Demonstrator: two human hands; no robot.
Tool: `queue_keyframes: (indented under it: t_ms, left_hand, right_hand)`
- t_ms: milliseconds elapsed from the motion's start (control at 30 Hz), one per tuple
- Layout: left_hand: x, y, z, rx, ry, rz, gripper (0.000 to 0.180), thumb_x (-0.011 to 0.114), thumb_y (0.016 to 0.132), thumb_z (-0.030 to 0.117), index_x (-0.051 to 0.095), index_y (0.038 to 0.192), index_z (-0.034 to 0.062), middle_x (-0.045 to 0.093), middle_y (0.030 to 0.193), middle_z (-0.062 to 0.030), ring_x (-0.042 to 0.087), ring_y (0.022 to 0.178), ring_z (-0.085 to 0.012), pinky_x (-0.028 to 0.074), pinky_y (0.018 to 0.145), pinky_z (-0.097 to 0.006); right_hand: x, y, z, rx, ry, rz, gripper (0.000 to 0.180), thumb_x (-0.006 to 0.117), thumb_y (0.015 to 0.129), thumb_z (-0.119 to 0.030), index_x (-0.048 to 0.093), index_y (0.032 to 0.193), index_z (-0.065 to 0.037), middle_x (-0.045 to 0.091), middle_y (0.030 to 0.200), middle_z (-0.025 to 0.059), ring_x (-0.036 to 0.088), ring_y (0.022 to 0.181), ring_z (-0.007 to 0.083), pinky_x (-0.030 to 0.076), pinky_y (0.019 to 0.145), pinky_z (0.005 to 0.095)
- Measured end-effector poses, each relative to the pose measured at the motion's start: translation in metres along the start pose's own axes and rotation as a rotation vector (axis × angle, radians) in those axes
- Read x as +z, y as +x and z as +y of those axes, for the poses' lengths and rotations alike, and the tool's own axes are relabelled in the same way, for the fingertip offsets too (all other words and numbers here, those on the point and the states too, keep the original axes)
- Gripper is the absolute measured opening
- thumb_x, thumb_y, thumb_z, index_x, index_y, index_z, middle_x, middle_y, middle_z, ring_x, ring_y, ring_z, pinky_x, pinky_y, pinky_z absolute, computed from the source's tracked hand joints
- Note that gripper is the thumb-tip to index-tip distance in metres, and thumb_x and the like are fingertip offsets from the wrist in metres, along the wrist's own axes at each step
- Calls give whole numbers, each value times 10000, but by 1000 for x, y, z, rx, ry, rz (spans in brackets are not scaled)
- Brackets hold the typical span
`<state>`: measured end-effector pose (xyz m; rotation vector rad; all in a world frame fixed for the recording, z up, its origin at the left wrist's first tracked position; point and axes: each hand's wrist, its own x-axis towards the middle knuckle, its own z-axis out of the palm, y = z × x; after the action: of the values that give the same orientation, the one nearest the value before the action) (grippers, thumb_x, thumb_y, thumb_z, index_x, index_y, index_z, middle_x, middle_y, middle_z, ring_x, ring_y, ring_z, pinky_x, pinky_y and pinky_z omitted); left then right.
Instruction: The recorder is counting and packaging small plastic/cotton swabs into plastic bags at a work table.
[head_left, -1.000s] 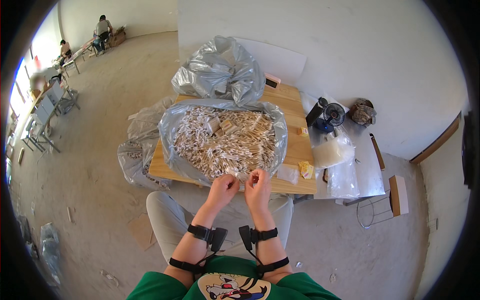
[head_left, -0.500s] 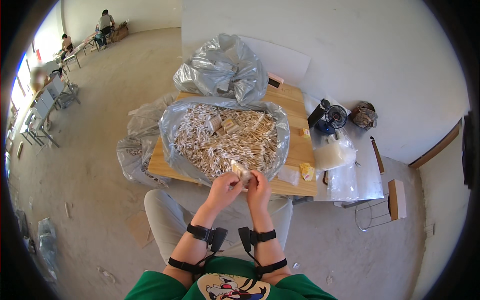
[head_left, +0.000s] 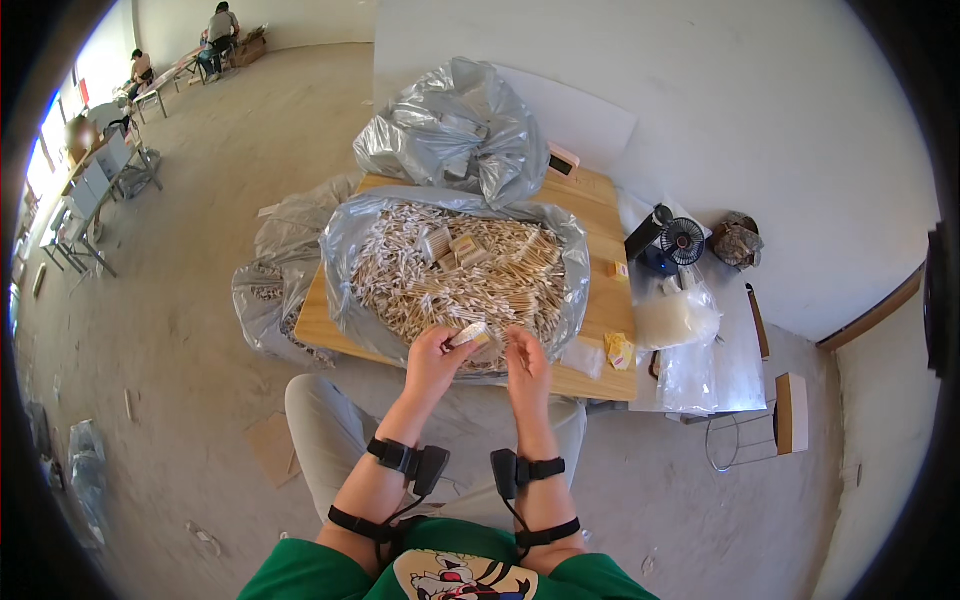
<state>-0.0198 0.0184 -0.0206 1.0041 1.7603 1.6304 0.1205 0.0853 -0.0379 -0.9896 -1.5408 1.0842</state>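
Observation:
My left hand (head_left: 435, 357) grips a small clear packet of cotton swabs (head_left: 470, 335) with its white tips and a pale label showing, held over the near rim of a grey plastic bag (head_left: 340, 290). To the right of the packet is my right hand (head_left: 527, 360), its fingers loosely bent and apart, with nothing visible in them. The bag lies spread on a wooden table and is full of loose cotton swabs (head_left: 420, 295). Two or three filled packets (head_left: 466, 250) rest on top of the heap.
A second grey bag (head_left: 450, 130) stands behind. Clear film (head_left: 583, 357) and yellow labels (head_left: 619, 350) lie on the wooden table (head_left: 600, 225). A side table to the right carries a black fan (head_left: 683, 242) and stacked clear bags (head_left: 680, 315). More bags (head_left: 270, 315) sit at left.
My hands have drawn apart. My left hand has kept the packet and tilted it, while the right has let go and moved slightly right.

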Motion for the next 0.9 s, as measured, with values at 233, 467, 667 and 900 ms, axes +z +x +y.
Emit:
queue_keyframes:
  t_ms: [233, 467, 667, 900]
  left_hand:
    - [6, 20, 12, 168, 171, -44, 193, 714, 767, 142, 642, 867, -7, 541, 717, -47, 522, 650, -124, 416, 574, -268]
    - [9, 33, -9, 107, -31, -4, 192, 698, 771, 125, 668, 917, 4, 576, 789, -51, 536, 666, -136, 430, 598, -255]
    - [16, 40, -8, 164, 24, 118, 123, 696, 768, 104, 681, 841, 6, 577, 760, -58, 538, 648, -151, 425, 583, -258]
    - [18, 52, -1, 215, 88, 238, 102, 668, 802, 83, 646, 762, -7, 568, 707, -58, 526, 626, -134, 420, 575, -252]
  right_hand:
    - [16, 33, -18, 4, 30, -202, 134, 610, 864, -83, 605, 967, 2, 593, 777, 16, 526, 712, 86, 425, 646, 230]
    - [30, 45, -15, -7, 151, -161, 74, 609, 865, -75, 594, 883, -4, 525, 699, -42, 442, 632, 27, 368, 573, 193]
    - [40, 56, -16, 82, 266, -133, 63, 593, 876, -75, 593, 858, -15, 500, 692, -47, 414, 624, 24, 347, 567, 183]
    - [36, 60, -1, -20, 228, -102, 118, 544, 924, -147, 564, 946, -33, 539, 784, -16, 465, 665, 30, 372, 582, 184]
